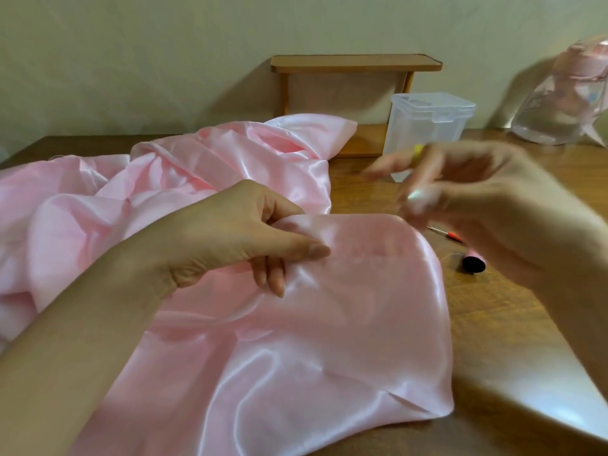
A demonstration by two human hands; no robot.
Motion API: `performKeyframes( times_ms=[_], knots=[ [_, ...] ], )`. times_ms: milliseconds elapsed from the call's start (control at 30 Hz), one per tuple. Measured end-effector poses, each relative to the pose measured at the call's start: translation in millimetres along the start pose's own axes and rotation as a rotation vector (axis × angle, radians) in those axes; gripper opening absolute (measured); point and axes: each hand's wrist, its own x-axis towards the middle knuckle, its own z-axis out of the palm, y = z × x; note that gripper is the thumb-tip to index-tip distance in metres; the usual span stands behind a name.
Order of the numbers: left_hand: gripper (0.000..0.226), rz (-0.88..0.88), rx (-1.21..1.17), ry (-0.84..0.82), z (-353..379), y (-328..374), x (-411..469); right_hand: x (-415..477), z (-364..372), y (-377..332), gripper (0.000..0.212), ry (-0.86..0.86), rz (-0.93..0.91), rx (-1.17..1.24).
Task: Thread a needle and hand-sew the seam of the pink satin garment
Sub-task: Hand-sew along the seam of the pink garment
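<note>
Left hand: my left hand (237,232) pinches a raised fold of the pink satin garment (296,340), thumb on top and fingers curled under the cloth.
Right hand: my right hand (487,205) hangs just above the fold's right end. It is too blurred for me to tell whether the bent fingers hold anything or only curl together.
Yellow band: something yellow (418,151), perhaps a ring or thimble, sits on one right-hand finger.
Garment: it lies spread over the wooden table (510,324) in front of me, smooth near me and bunched in a heap at the far left.
Thread: a spool of pink thread (473,263) lies on its side on the table, just right of the garment's edge.
Tool: a red-handled tool (447,234) lies near the spool, partly hidden under my right hand.
Behind: a clear plastic box (427,126) stands beside a small wooden shelf (355,62) against the wall, and a pink water bottle (566,100) stands at the far right.
</note>
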Motion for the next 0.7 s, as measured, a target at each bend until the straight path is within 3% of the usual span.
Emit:
performKeyframes(
  times_ms=[100, 233, 433, 600, 700],
  knots=[
    [0.02, 0.009, 0.015, -0.025, -0.3, -1.7, -1.2, 0.6, 20.3, 10.4, 0.012, -0.169, 0.167, -0.071],
    [0.015, 0.03, 0.029, -0.053, 1.7, 0.1, -3.1, 0.2, 25.0, 11.9, 0.011, -0.27, 0.343, 0.009],
    [0.027, 0.044, 0.009, -0.066, -1.9, -3.2, -4.4, -0.3, 18.4, 10.8, 0.003, -0.297, 0.393, 0.033],
    [0.028, 0.06, 0.023, -0.077, -3.5, -4.5, -5.9, -0.7, 17.9, 9.4, 0.009, -0.39, 0.435, 0.204],
    [0.038, 0.072, 0.0, -0.103, -5.2, -4.2, -6.4, -0.3, 16.6, 13.5, 0.005, -0.33, 0.402, 0.182]
  ],
)
